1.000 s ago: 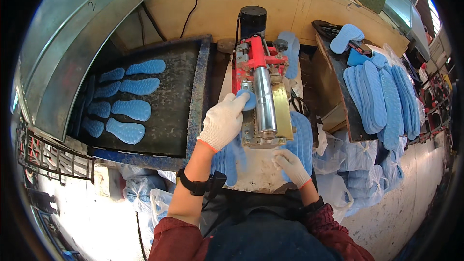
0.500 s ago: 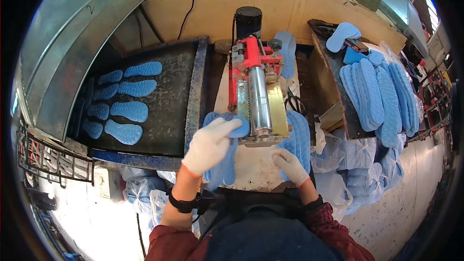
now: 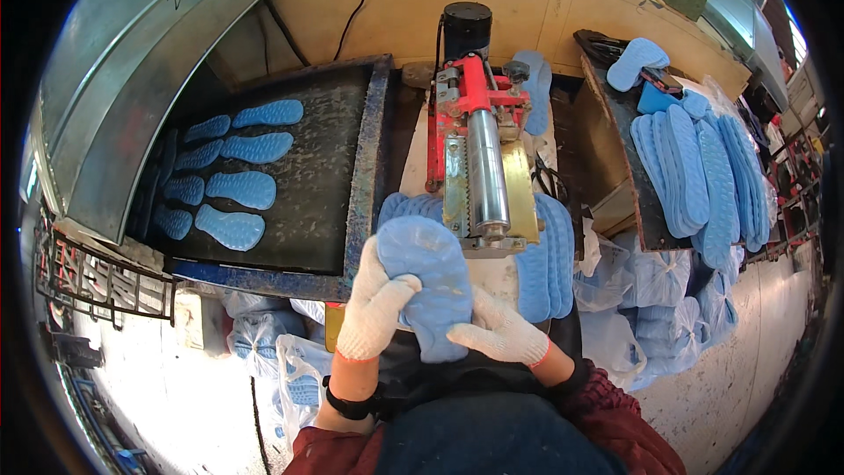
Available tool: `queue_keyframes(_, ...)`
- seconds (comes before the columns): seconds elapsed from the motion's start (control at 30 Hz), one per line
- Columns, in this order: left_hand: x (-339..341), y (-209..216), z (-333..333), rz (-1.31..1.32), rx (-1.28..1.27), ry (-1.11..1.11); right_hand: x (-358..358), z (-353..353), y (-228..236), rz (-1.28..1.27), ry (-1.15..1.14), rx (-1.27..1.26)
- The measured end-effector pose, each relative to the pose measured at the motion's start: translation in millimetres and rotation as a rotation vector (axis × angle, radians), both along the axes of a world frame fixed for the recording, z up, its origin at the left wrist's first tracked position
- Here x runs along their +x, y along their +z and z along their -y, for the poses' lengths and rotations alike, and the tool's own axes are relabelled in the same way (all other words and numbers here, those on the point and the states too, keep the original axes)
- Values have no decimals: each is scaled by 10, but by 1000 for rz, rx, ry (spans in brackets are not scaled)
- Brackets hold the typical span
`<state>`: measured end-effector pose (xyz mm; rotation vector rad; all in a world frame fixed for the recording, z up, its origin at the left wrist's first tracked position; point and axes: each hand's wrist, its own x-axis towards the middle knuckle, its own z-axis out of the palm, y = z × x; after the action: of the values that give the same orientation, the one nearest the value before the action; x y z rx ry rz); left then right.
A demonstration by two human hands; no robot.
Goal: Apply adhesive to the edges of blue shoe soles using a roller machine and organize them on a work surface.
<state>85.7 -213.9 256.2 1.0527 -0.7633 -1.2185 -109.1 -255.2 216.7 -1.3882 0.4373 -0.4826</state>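
A blue shoe sole [image 3: 428,277] is held up in front of me, its broad end away from me and its narrower end close to my body. My left hand [image 3: 374,303], in a white knitted glove, grips its left edge with the thumb over the face. On the lower right edge, my gloved right hand [image 3: 503,332] pinches it between thumb and hidden fingers. Just beyond stands a red press with a shiny metal roller [image 3: 489,174]. Blue soles lie to its right [image 3: 547,259], and others to its left [image 3: 406,206] are partly covered by the held one.
At the left, a black conveyor belt [image 3: 308,171] with a blue frame carries several blue soles [image 3: 241,190] out of a metal housing [image 3: 132,62]. A side table on the right bears stacked soles [image 3: 681,171]. Plastic bags of soles [image 3: 664,325] stand below. Scissors [image 3: 549,178] lie beside the press.
The sole has come off the end of the press toward me and turned broad face up. My right hand has moved left from the table to take its other edge.
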Motion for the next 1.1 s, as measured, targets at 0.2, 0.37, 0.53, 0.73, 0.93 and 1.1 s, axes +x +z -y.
queue_keyframes(0.2,20,6,-83,101,-291,4,-436,30,271,-13,-410,-204)
queue_keyframes(0.37,135,0,-72,158,-257,139,-875,561,329,-361,-943,-935)
queue_keyframes(0.53,32,-51,-38,161,-244,150,-811,1144,101,-449,-960,-1198)
queue_keyframes(0.73,-44,-12,174,148,-345,115,-623,1338,55,-485,-796,-1516)
queue_keyframes(0.93,-59,-22,789,162,-495,-45,-731,1427,185,-609,-893,-1696)
queue_keyframes(1.1,12,-271,1237,532,-456,-5,-818,1378,118,-625,-783,-1671)
